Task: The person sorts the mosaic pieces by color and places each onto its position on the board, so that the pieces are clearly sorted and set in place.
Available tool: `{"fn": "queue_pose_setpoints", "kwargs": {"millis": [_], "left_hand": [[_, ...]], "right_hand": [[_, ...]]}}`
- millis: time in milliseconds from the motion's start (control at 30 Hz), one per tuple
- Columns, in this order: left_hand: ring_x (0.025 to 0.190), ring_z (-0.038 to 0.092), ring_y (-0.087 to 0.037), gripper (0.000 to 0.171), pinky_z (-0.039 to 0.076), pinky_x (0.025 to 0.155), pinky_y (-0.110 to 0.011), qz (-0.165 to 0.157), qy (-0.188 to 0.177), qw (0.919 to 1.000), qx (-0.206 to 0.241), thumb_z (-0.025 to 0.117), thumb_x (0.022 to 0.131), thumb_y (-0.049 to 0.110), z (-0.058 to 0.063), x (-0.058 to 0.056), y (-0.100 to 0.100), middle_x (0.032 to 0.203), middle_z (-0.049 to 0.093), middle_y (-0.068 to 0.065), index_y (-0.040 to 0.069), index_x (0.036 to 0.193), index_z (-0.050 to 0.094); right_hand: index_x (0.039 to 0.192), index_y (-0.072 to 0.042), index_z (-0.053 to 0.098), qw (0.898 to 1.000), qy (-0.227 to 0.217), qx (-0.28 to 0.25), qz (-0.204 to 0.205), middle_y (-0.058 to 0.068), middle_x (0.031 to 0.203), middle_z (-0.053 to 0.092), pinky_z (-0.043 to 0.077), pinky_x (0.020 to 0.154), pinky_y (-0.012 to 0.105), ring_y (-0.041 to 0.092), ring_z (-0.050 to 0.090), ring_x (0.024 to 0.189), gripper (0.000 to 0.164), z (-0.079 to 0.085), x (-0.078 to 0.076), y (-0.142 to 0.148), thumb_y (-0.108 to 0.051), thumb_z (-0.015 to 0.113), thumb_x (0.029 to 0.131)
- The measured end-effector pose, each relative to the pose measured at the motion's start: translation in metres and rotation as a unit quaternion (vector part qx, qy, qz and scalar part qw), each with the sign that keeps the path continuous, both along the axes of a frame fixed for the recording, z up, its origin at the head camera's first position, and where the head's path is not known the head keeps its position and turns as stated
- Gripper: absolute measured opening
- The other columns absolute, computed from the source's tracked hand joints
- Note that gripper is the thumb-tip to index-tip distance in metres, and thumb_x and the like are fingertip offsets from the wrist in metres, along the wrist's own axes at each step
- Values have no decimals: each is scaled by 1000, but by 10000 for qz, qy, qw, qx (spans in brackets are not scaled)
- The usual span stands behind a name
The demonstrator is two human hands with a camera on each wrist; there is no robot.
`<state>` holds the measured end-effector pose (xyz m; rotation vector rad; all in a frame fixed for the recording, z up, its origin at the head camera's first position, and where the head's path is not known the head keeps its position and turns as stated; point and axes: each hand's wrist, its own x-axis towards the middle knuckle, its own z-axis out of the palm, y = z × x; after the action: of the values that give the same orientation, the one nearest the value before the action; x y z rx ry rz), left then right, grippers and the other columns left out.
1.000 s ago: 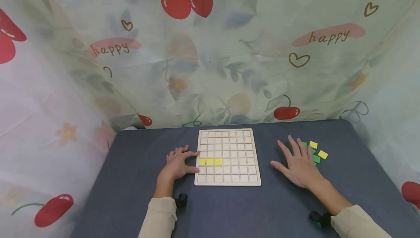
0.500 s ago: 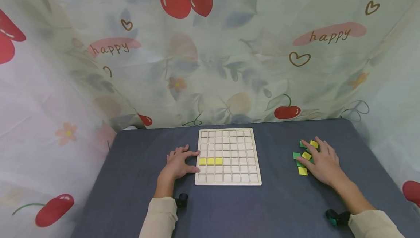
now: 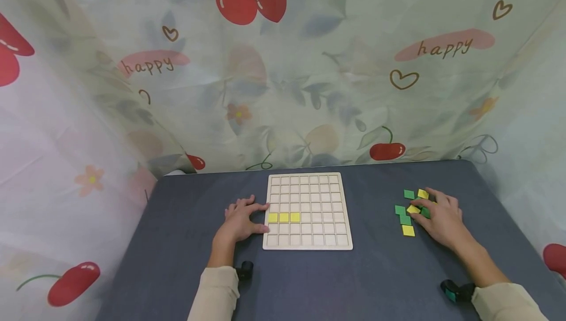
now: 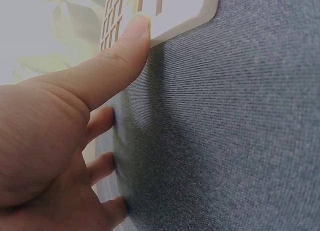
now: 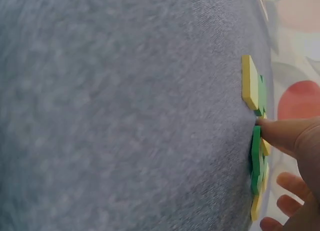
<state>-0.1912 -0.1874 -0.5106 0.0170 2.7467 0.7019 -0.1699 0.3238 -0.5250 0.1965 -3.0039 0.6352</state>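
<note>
A pale wooden grid board [image 3: 325,229] lies on the dark table, with a row of yellow square tiles [image 3: 283,218] set in its left cells. My left hand [image 3: 238,223] rests beside it, thumb and index fingertips touching the board's left edge; the left wrist view shows the thumb [image 4: 127,48] on the rim and the other fingertips down on the cloth. Over at the right, my right hand [image 3: 443,220] pinches a yellow tile [image 3: 413,209] between thumb and index finger, within a loose cluster of green and yellow tiles. Some of that cluster is hidden under the hand.
Around the right fingers lie a green tile [image 3: 409,194], a yellow tile [image 3: 408,231] and several others, some overlapping. A patterned curtain [image 3: 309,90] hangs behind the table's far edge. Dark cloth [image 3: 309,286] covers the tabletop.
My right hand has moved right from over the tiles to their right side, then its thumb and index finger have closed on a yellow tile. The left hand and board stay put.
</note>
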Motion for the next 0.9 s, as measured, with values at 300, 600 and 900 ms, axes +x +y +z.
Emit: {"fn": "queue_pose_setpoints", "kwargs": {"millis": [300,600,900], "left_hand": [[155,19,-45,72,9,124,-71,-4,-6,10000,30,88,77,41,1,0,1,169,29,-8,34,144,60],[155,19,-45,72,9,124,-70,59,-13,10000,14,88,77,41,0,1,1,169,29,-8,34,144,60],[155,20,-45,72,8,125,-70,69,9,10000,12,88,78,41,1,0,1,169,29,-7,34,143,60]], "right_hand": [[95,-8,68,9984,-15,-559,114,34,140,48,27,92,76,62,33,127,11,6,-8,-9,-14,76,91],[97,-10,66,9955,370,-795,348,13,98,68,49,76,42,25,61,88,12,18,-9,-31,-12,77,91],[111,-7,72,9917,290,-1166,459,8,97,67,45,64,23,7,51,75,16,15,-15,-62,-11,72,95]]}}
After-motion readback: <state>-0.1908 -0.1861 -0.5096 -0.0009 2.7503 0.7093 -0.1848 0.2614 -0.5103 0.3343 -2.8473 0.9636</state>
